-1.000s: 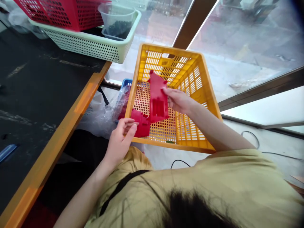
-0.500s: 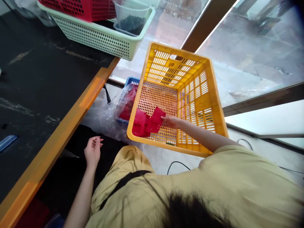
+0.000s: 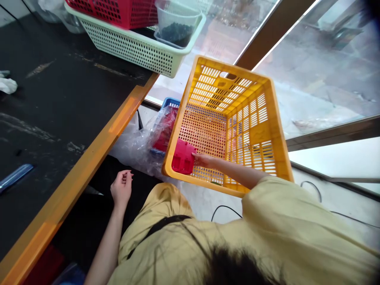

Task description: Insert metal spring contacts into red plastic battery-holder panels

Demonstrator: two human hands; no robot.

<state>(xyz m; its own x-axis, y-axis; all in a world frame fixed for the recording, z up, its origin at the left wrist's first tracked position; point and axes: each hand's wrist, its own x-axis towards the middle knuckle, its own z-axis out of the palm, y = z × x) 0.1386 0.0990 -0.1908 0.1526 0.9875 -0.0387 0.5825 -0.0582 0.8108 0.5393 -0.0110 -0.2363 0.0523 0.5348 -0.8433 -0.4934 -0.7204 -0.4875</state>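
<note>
A person's right hand (image 3: 204, 160) reaches into a yellow perforated plastic crate (image 3: 204, 130), its fingertips against a red moulded plastic part (image 3: 182, 158) on the mesh floor in the near left corner, though whether the grip is clamped on it cannot be told. The left hand (image 3: 121, 188) is empty, its grip loosely apart, below the orange edge of the black desk (image 3: 59, 87). More red pieces (image 3: 166, 130) lie in crinkled clear plastic wrap (image 3: 139, 146) just outside the crate's left wall, and a pale green slotted basket (image 3: 127, 53) stands at far left.
</note>
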